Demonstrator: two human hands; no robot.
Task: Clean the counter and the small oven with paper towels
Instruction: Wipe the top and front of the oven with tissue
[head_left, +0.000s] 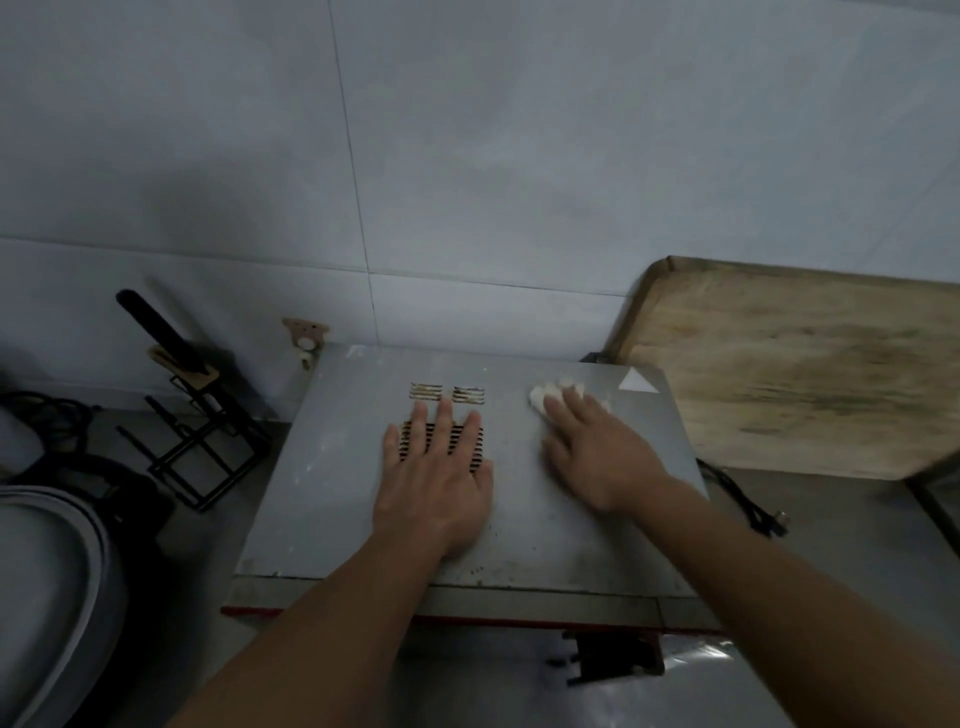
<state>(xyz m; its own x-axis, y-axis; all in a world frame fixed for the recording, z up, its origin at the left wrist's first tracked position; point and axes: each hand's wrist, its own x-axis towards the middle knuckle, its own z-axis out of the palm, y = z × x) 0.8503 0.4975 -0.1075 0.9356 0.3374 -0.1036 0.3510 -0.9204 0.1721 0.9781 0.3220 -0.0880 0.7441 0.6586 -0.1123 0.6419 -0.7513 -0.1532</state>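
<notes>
The small oven (322, 509) stands on the counter, its grey metal top facing me, with vent slots near the back. My left hand (436, 473) lies flat on the top, fingers straight over the vent slots. A little to the right, my right hand (592, 452) presses a wad of white paper towel (545, 396) onto the oven's top near its back right corner; the fingers cover most of the wad. The oven's front has a red lower edge and a dark handle below it.
A worn wooden cutting board (800, 364) leans against the tiled wall at right. A black wire rack (202, 447) with a black-handled tool stands at left. A round grey appliance (47, 582) sits at far left. A black cable (748, 504) lies right of the oven.
</notes>
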